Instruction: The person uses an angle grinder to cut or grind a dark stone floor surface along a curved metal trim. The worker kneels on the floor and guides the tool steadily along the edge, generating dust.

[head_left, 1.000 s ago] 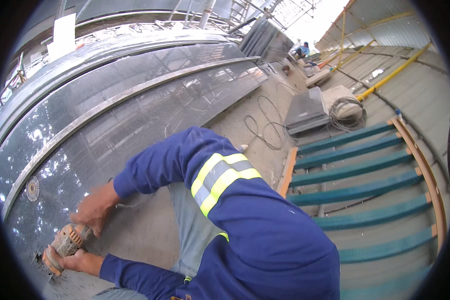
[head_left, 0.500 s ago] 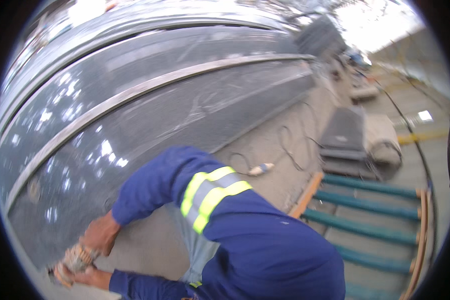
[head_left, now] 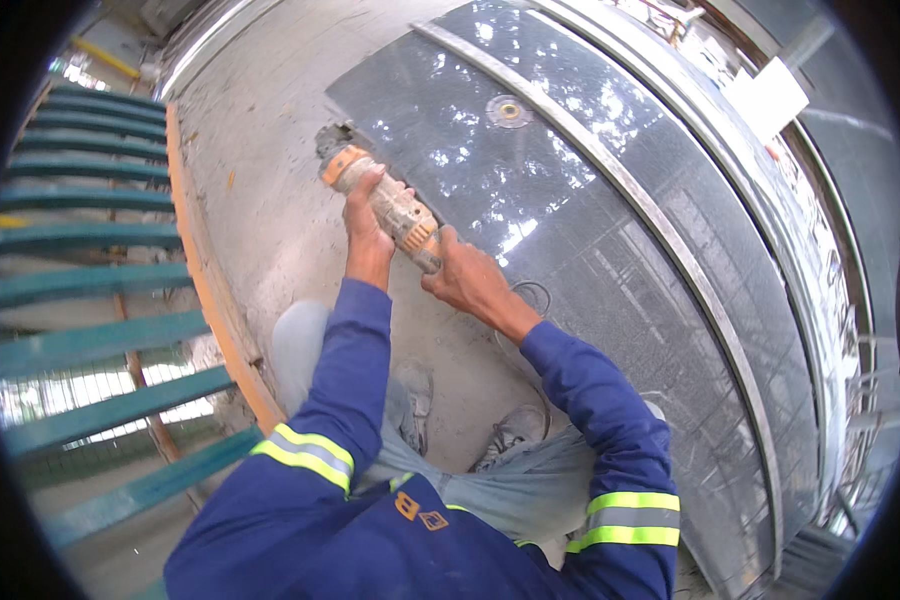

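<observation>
A dusty orange and grey angle grinder [head_left: 398, 212] is held in both hands, tilted, with its head [head_left: 332, 140] at the slab's left edge. My left hand [head_left: 368, 228] wraps the front of the body behind the head. Round the rear end close the fingers of my right hand [head_left: 473, 284]. Beside it lies a large dark polished stone slab [head_left: 580, 270]; whether the grinder's head touches it I cannot tell. On the slab rests a round disc [head_left: 509, 112] with a yellow centre.
A pale strip [head_left: 630, 185] runs along the slab, with more slabs beyond. At left stands a rack with an orange rail [head_left: 195, 240] and green bars [head_left: 95, 282]. A black cable [head_left: 545, 392] loops near my shoes [head_left: 510, 432]. The concrete floor [head_left: 260, 150] is dusty.
My view has swung round, so the slab now lies to the right and the rack to the left. Both hands still hold the grinder, now nearer the picture's middle.
</observation>
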